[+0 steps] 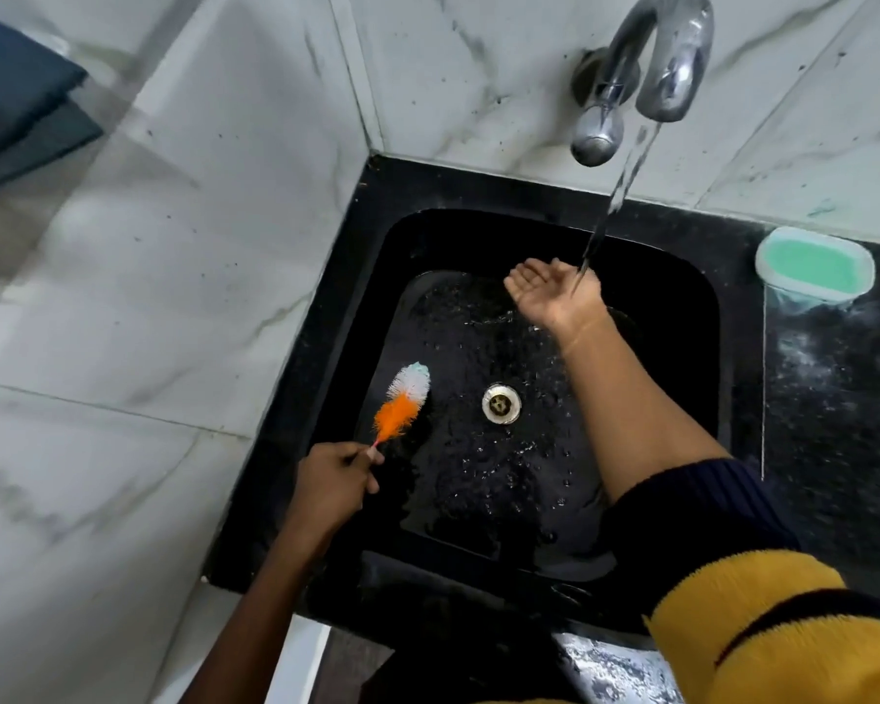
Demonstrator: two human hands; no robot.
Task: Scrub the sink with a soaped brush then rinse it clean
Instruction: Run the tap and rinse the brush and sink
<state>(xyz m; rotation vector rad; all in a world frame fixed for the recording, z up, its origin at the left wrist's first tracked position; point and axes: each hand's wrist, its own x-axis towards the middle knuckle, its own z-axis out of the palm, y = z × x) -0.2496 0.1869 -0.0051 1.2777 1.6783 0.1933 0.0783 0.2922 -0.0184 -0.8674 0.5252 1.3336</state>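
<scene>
A black sink (692, 317) lies below me, its floor wet and beaded with water around the metal drain (501, 404). My left hand (334, 482) grips the thin handle of an orange-and-white bristle brush (403, 403), whose head hangs over the sink's left side. My right hand (555, 292) is cupped palm up at the back of the basin, under the stream of water (618, 195) running from the chrome tap (666, 58).
A green soap bar in a clear dish (814, 265) sits on the black counter at the right. White marble-look tiled walls close in on the left and behind. A chrome tap knob (598, 134) juts from the wall beside the spout.
</scene>
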